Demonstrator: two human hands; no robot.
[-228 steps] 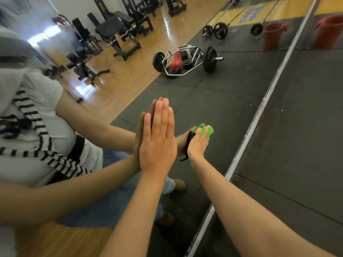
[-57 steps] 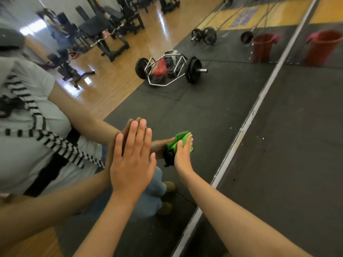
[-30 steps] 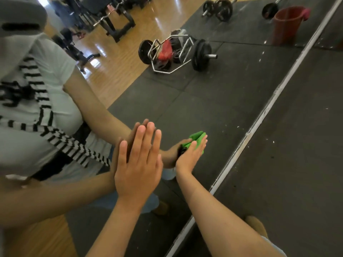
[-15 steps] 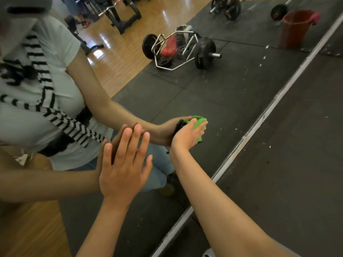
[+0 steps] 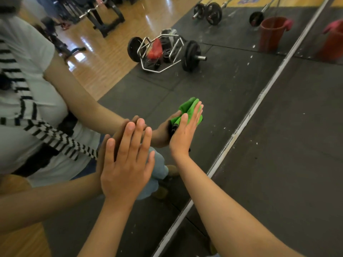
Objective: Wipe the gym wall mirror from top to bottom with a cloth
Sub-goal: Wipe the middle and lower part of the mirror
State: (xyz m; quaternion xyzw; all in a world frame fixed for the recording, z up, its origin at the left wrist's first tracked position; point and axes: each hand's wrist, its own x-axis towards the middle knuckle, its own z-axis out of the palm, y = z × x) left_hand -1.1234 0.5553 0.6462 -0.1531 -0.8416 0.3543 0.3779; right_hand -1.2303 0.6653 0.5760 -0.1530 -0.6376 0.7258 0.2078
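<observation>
head view, looking down along a gym wall mirror (image 5: 213, 101) that fills the left and centre of the field; its pale metal edge strip (image 5: 258, 97) runs diagonally from upper right to lower centre, with dark rubber floor matting (image 5: 287, 145) to its right

left hand (image 5: 126, 167): fingers straight and slightly spread, palm laid flat against the glass, meeting its own reflection fingertip to fingertip; it holds nothing

right hand (image 5: 183, 134): fingers straight and close together, pressing a folded green cloth (image 5: 187, 108) flat against the mirror; the cloth shows above and beside the fingertips, and a dark part of it lies under the heel of the hand; the cloth sits low on the glass, to the right of the left hand and near the edge strip, apart from it

reflected in the glass: the person's pale top with a black-and-white striped strap, both forearms, a chrome hex bar with black plates (image 5: 163, 52) lying on dark matting, further barbells, benches on a glossy wooden floor, and a red bucket (image 5: 271, 34); a second red bucket (image 5: 334, 43) stands to the right of the strip at the upper right corner

small pale specks dot the glass and the matting near the strip
</observation>
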